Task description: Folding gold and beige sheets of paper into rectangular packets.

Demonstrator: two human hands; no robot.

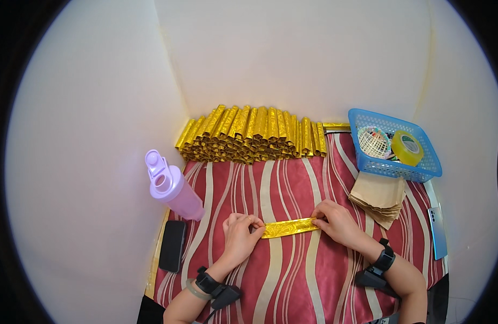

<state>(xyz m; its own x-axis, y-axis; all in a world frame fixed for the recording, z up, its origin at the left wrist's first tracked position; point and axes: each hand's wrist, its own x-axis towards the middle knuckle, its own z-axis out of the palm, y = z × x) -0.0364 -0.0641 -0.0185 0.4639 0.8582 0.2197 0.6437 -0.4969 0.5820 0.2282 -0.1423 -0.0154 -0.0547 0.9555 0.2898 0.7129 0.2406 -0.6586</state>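
Note:
A flat strip of shiny gold foil paper point(288, 228) stretches between my two hands over the middle of the striped cloth. My left hand point(242, 233) pinches its left end between thumb and fingers. At the other end, my right hand point(335, 220) grips the strip the same way, slightly farther from me. The strip tilts up a little toward the right. Beyond it, against the back wall, lies a stack of folded gold paper tubes point(249, 132), their hollow ends facing me.
A lilac shaker bottle point(179, 194) and black phone point(172, 246) are at left. On the right are a blue basket point(394, 171) holding clear yellow tape point(401, 148) and a small woven basket point(372, 144), brown paper sheets point(379, 193), and a blue phone point(437, 233). White walls enclose the table.

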